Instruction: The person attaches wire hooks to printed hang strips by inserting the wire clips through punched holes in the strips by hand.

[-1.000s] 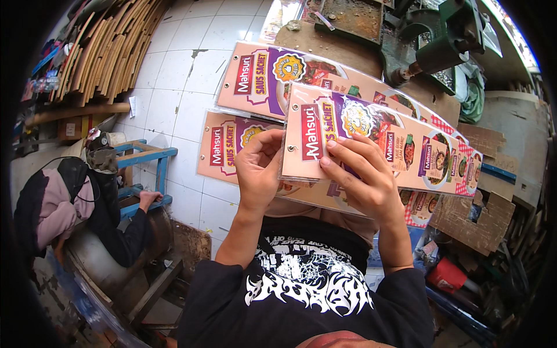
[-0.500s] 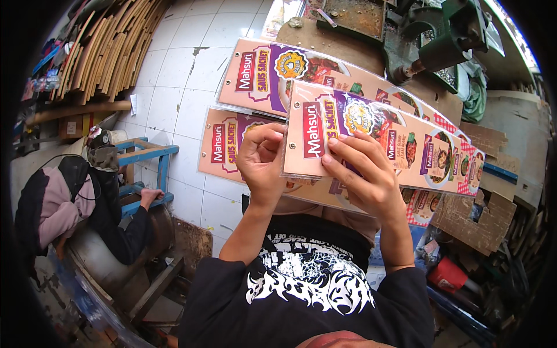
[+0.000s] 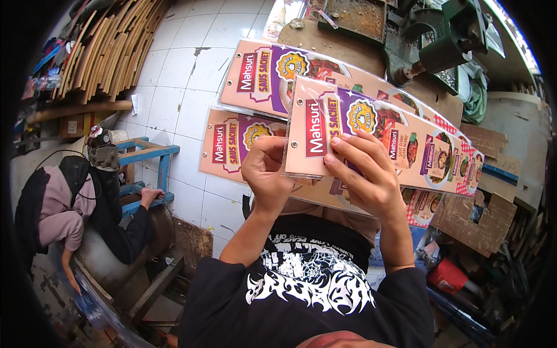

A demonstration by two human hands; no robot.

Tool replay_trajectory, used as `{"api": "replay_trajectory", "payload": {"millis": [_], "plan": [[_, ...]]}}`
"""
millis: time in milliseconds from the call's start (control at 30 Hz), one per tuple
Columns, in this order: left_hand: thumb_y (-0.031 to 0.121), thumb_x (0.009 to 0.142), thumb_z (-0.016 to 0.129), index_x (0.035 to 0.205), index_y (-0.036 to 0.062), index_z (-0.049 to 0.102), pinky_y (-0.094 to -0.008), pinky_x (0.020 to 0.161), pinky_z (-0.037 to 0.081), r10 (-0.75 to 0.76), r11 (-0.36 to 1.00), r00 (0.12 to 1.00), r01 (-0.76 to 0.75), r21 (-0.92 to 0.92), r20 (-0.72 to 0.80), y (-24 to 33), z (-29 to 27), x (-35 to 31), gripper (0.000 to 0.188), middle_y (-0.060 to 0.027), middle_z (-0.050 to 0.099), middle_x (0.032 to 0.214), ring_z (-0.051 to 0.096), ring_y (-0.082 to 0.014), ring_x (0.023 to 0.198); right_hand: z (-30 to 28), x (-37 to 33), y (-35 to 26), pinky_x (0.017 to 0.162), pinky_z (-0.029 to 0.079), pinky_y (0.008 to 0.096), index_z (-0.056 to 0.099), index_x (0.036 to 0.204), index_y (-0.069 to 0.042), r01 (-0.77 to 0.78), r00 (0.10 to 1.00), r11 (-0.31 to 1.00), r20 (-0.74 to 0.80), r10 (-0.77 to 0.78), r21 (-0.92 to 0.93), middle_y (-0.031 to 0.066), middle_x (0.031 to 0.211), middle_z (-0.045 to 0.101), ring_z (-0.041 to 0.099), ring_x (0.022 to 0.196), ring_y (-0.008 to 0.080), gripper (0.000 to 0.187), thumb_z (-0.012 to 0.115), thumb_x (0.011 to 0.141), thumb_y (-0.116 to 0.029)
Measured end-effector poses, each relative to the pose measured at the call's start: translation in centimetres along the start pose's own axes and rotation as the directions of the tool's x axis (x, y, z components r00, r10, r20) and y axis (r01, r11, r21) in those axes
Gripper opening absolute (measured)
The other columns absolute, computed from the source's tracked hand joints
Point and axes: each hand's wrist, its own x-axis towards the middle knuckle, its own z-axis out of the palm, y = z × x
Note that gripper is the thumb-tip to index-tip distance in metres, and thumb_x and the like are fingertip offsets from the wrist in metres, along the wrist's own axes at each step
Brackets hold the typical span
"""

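1. Curling inward, the fingers of the left hand (image 3: pixel 268 180) are drawn tightly together, pinching the top card (image 3: pixel 418 156) at its left end, near the lower corner.
2. Across the front of the same card lies the right hand (image 3: pixel 371 177), its fingers slightly bent and a little apart; its thumb is hidden, so whether it grips from underneath cannot be told.
3. Long and plastic-covered, the top card is in front of the person's chest, with two metal eyelets (image 3: pixel 295 144) along its left end.
4. Beneath it, partly covered, are an upper card (image 3: pixel 325 69) on the far side and a lower card (image 3: pixel 232 148) nearer the person, both of matching print.
5. Beyond the cards, a green machine (image 3: pixel 458 32) stands by a brown worktop (image 3: pixel 348 49).
6. At left, a co-worker (image 3: pixel 64 197) sits near a blue stool (image 3: pixel 152 152).
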Motion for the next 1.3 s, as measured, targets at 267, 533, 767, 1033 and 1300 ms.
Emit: {"api": "replay_trajectory", "payload": {"millis": [267,533,767,1033,1300], "plan": [[-0.004,0.087,0.070,0.099,-0.0005,0.059,-0.0257,0.073,0.056,-0.143,0.990,0.989,0.142,-0.026,-0.034,-0.3,-1.1,-0.4,0.017,-0.0098,0.067,0.092,0.068,-0.0141,0.083,0.1,0.1,0.2,0.101,0.049,0.0472,0.072,0.111,-0.009,0.023,0.999,1.000,-0.026,-0.023,-0.006,0.0104,0.120,0.066,0.063,0.111,0.0269,0.038,0.067,0.073,-0.009],[-0.002,0.092,0.062,0.099,0.0010,0.056,-0.0335,0.078,0.061,-0.008,0.999,0.953,-0.006,-0.046,-0.302,2.9,-2.7,1.0,0.010,-0.0127,0.066,0.095,0.071,-0.0255,0.089,1.6,-0.4,1.2,0.107,0.041,0.0502,0.067,0.116,-0.011,0.004,0.994,0.997,0.107,0.005,-0.082,0.0097,0.123,0.063,0.058,0.119,0.0277,0.043,0.069,0.073,-0.013],[-0.009,0.089,0.062,0.098,-0.0011,0.057,-0.0303,0.080,0.059,0.017,0.977,0.989,-0.048,0.207,0.147,3.5,-3.5,3.1,0.013,-0.0107,0.065,0.088,0.071,-0.0236,0.092,-1.3,-1.2,0.2,0.111,0.036,0.0513,0.068,0.114,-0.011,-0.147,0.985,0.989,0.088,0.146,0.004,0.0097,0.126,0.061,0.054,0.123,0.0305,0.047,0.080,0.070,-0.018],[-0.003,0.082,0.069,0.085,-0.0014,0.061,-0.0293,0.069,0.053,0.001,0.797,0.944,-0.199,0.570,0.329,2.7,-3.2,5.5,0.009,-0.0125,0.067,0.082,0.067,-0.0210,0.074,-10.1,-12.5,9.2,0.106,0.038,0.0465,0.063,0.126,-0.007,-0.786,0.614,0.505,-0.552,0.564,-0.357,0.0209,0.132,0.057,0.051,0.124,0.0385,0.043,0.072,0.088,-0.026],[-0.003,0.085,0.068,0.088,-0.0037,0.060,-0.0260,0.072,0.056,-0.160,0.805,0.957,-0.016,0.593,0.243,2.9,-1.6,4.6,0.009,-0.0090,0.065,0.081,0.069,-0.0153,0.077,-16.9,-29.7,17.3,0.089,0.051,0.0342,0.059,0.126,0.005,-0.897,-0.040,0.198,-0.518,0.854,0.395,0.0155,0.113,0.067,0.064,0.099,0.0212,0.061,0.055,0.098,-0.049]]}}
